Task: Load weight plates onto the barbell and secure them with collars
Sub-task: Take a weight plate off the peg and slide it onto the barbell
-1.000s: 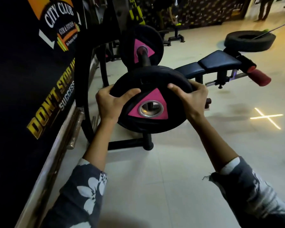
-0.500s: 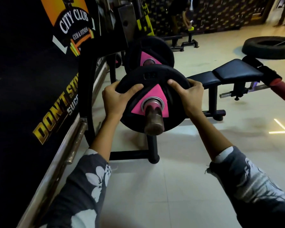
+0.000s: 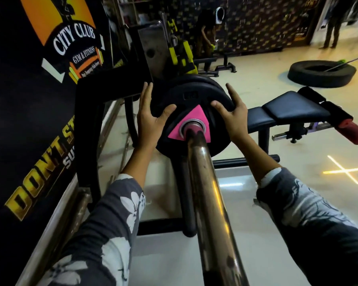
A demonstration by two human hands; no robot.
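Observation:
A black weight plate [image 3: 194, 100] with a pink triangle around its steel hub sits on the barbell sleeve [image 3: 211, 203], pushed up against a second black plate [image 3: 207, 81] behind it. The steel sleeve runs from the hub toward me and out of the bottom of the view. My left hand [image 3: 153, 118] lies on the plate's left edge, thumb on its face and fingers stretched along the rim. My right hand [image 3: 234, 114] rests on the right edge the same way. No collar is in view.
A black rack frame [image 3: 87, 129] and a wall banner [image 3: 29, 100] stand close on the left. A black bench [image 3: 293, 108] with red roller pads is at the right. A tyre [image 3: 320, 73] lies on the floor behind it. People stand far back.
The plate went from held free in front of the sleeve to slid far down it, against the plate behind. My fingers have loosened and spread on its edges.

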